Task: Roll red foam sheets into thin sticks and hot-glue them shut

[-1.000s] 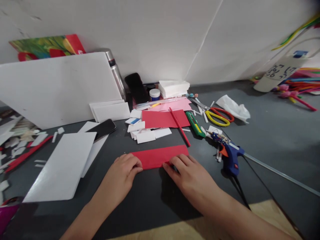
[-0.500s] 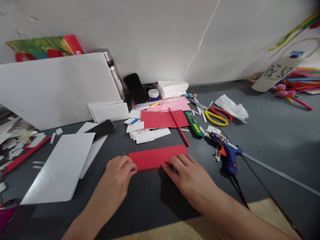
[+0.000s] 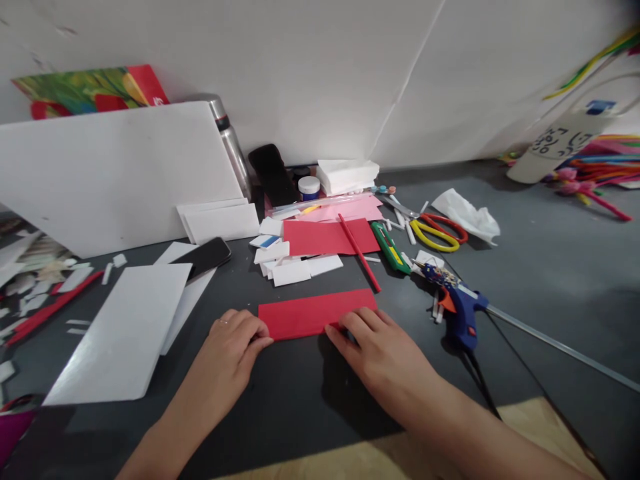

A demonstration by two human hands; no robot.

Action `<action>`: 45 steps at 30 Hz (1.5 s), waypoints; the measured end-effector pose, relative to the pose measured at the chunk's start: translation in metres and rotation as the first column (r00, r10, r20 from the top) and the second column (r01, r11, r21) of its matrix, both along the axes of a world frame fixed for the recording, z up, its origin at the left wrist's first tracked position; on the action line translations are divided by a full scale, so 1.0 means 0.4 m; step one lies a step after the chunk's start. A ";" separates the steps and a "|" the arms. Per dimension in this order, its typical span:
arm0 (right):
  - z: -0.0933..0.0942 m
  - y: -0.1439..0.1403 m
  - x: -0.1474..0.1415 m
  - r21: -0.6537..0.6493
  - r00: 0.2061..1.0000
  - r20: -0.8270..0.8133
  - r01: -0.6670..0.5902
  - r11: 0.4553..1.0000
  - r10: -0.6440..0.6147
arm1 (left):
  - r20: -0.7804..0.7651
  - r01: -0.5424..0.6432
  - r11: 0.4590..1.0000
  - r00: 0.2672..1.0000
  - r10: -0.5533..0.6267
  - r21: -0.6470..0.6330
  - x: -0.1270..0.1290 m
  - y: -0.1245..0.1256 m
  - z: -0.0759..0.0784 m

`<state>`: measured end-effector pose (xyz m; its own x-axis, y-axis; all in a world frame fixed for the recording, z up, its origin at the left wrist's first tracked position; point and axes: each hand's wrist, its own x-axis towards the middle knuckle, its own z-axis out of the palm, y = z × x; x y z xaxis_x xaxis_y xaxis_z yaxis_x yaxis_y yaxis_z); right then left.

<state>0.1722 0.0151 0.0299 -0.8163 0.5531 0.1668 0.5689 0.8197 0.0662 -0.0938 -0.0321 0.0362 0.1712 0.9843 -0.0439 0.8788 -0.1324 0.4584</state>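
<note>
A red paper strip (image 3: 313, 312) lies flat on the dark grey table (image 3: 550, 267), straight ahead of me. My left hand (image 3: 231, 350) has its curled fingertips on the strip's near left corner. My right hand (image 3: 380, 352) presses with its fingers on the near right corner and covers part of that end. Both hands pin the strip down along its near edge.
A blue glue gun (image 3: 460, 308) lies just right of my right hand. Behind the strip are a red pencil (image 3: 359, 253), a second red sheet (image 3: 325, 237), a green cutter (image 3: 390, 248), scissors (image 3: 436, 233) and white foam pieces (image 3: 293, 270). White boards (image 3: 125, 327) and a phone (image 3: 203, 259) lie left.
My left hand has slid left along the strip's near edge to its corner. The right hand has stayed in place on the right end.
</note>
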 end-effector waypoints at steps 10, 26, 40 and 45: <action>-0.003 -0.002 0.001 -0.006 1.000 -0.007 -0.005 1.000 0.005 | 0.091 -0.015 1.000 0.996 0.016 -0.015 -0.012 0.007 -0.005; -0.004 -0.003 0.002 -0.008 1.000 -0.019 -0.014 1.000 0.014 | -0.004 0.067 0.989 0.998 -0.067 0.129 0.020 0.012 0.004; 0.009 0.031 -0.024 0.072 0.986 0.055 -0.161 0.984 0.157 | -0.632 0.450 0.847 0.752 -0.188 0.283 0.092 0.012 -0.003; 0.027 0.061 -0.049 0.062 0.983 0.134 -0.139 0.988 0.130 | -0.657 0.476 0.831 0.730 -0.192 0.286 0.100 0.056 0.000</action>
